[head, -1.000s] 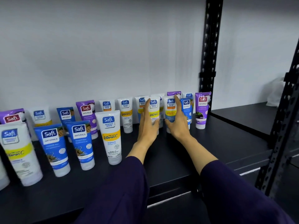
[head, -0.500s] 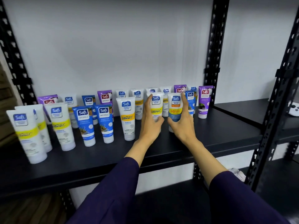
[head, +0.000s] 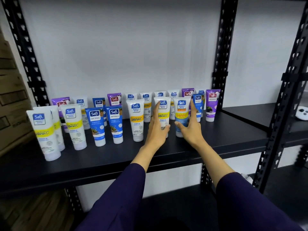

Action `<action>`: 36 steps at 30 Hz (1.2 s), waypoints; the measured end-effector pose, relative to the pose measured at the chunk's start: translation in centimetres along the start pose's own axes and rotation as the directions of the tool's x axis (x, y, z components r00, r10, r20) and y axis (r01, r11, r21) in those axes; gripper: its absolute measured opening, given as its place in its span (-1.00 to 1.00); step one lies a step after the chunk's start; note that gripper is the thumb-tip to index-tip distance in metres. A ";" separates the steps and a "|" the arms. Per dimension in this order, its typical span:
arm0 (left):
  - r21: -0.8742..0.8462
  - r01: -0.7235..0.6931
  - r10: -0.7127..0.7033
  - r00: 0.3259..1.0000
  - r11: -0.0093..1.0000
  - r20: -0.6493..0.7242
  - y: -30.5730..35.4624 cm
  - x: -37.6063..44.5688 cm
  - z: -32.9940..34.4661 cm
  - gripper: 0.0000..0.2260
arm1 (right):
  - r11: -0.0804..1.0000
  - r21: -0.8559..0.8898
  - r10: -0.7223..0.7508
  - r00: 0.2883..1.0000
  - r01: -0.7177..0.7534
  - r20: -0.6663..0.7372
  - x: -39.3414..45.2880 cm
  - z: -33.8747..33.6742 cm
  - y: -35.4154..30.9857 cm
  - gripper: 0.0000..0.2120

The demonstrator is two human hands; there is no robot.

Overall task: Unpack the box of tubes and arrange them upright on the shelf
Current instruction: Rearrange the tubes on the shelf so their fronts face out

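Many Safi tubes stand upright on their caps in two rows on the black shelf (head: 216,135). My left hand (head: 155,132) grips a white tube with a yellow Vitamin C band (head: 163,112) in the front row, with the fingers up its left side and the thumb across its front. My right hand (head: 190,129) holds the white and blue tube with an orange label (head: 181,112) beside it. That hand's thumb is on the tube's front and its index finger runs up the right edge. Both tubes stand on the shelf. No box is in view.
Black perforated uprights (head: 220,47) frame the bay, and a white wall lies behind. A purple tube (head: 212,105) ends the row at the right. Stacked cardboard boxes (head: 10,100) sit at the left. A white object (head: 302,112) lies on the neighbouring shelf to the right.
My view has pulled back and now takes in the whole bay. Both hands have stayed on the same two tubes, which now stand level with the front row.
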State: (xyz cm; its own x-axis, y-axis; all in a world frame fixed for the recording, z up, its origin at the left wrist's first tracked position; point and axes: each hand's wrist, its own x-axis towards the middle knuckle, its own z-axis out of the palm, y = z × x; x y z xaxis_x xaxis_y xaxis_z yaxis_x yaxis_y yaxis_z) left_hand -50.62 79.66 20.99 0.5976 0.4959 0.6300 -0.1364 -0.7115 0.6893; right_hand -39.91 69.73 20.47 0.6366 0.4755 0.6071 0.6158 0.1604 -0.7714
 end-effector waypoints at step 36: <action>0.373 0.204 0.021 0.854 0.905 -0.519 -2.9 -10.6 -18.8 -0.22 | 0.996 -0.091 0.020 0.999 -0.023 -0.035 -3.2 7.6 -4.2 -0.11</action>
State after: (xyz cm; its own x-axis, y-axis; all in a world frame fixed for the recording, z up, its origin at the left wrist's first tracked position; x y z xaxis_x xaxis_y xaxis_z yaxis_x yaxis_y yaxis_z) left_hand -71.37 85.84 18.99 0.0976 0.6670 0.7387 0.2928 -0.7286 0.6192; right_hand -47.99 74.10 20.33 0.6645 0.4482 0.5980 0.6408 0.0701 -0.7645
